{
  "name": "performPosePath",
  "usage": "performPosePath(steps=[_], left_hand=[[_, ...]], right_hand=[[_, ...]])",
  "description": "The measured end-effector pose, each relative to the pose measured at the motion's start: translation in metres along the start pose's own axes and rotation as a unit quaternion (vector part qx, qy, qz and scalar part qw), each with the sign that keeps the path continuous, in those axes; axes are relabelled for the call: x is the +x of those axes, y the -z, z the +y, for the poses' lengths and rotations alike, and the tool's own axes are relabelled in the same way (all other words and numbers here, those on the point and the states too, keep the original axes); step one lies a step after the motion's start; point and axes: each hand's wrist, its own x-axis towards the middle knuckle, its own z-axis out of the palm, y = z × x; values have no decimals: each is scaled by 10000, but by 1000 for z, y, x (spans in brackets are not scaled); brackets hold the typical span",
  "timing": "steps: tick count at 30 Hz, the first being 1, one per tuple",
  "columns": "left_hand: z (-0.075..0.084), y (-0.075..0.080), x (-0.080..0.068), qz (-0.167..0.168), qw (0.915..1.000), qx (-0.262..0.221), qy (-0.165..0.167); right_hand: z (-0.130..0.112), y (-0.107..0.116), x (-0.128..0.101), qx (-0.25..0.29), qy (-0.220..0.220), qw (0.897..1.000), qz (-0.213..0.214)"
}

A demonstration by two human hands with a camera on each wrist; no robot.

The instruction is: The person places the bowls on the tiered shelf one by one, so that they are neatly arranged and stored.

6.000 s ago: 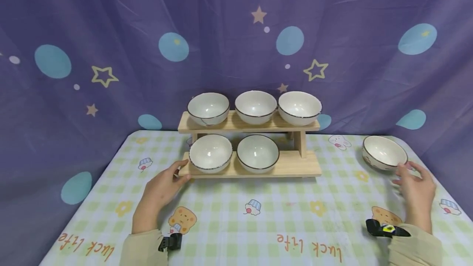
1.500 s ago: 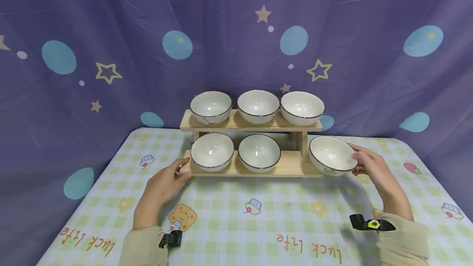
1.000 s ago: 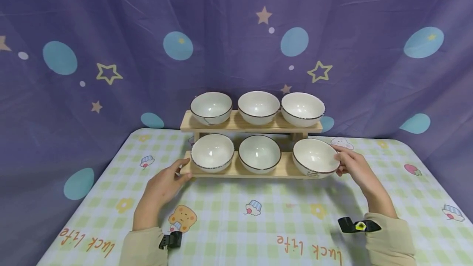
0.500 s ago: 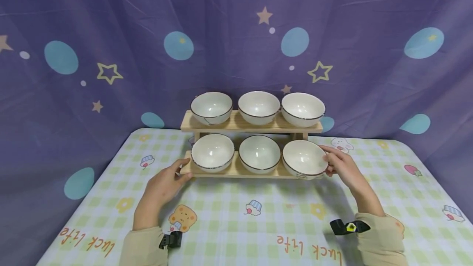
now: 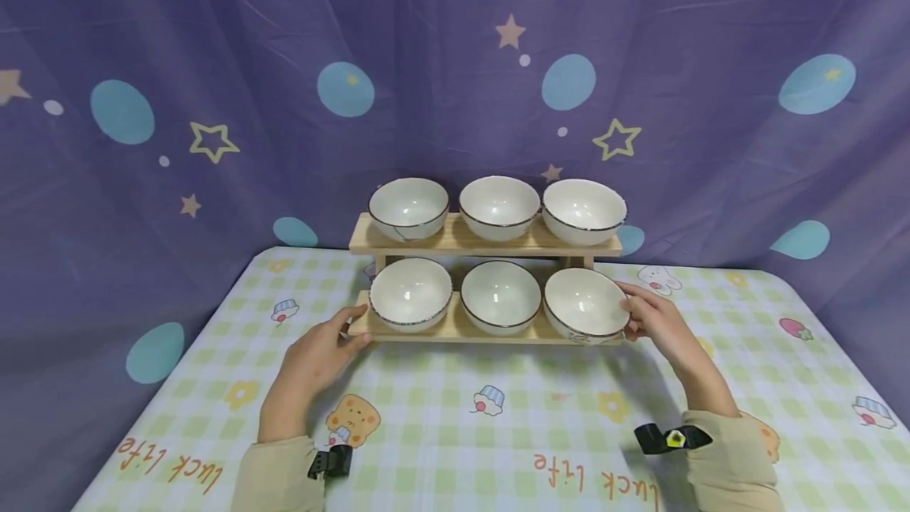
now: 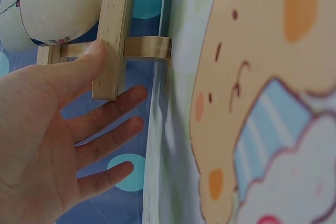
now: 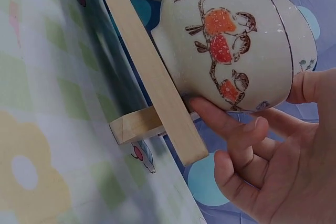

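bowl (image 5: pixel 584 306) in right hand (image 5: pixel 657 322) grip

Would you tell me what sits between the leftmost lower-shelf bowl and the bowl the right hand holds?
One white bowl, the middle bowl, sits between the leftmost bowl and the held bowl; the head view shows it.

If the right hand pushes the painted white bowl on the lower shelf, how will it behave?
The glossy white ceramic bowl looks stiff, probably slippery and breakable. Its narrow foot sits near the light wooden rack end, so it might tip off.

White bowl (image 5: pixel 584 304) with red fruit print, upright, right end of lower wooden shelf (image 5: pixel 455 329)
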Motion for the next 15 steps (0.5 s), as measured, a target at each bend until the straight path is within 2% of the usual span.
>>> performPosePath(steps=[10,15], left_hand=[[-1,2,3,74,9999,110,-8],[0,2,2,43,9999,117,34]], right_hand=[[-3,-1,1,-77,-131,9999,-4],[-6,0,0,-60,-185,9995,-229]])
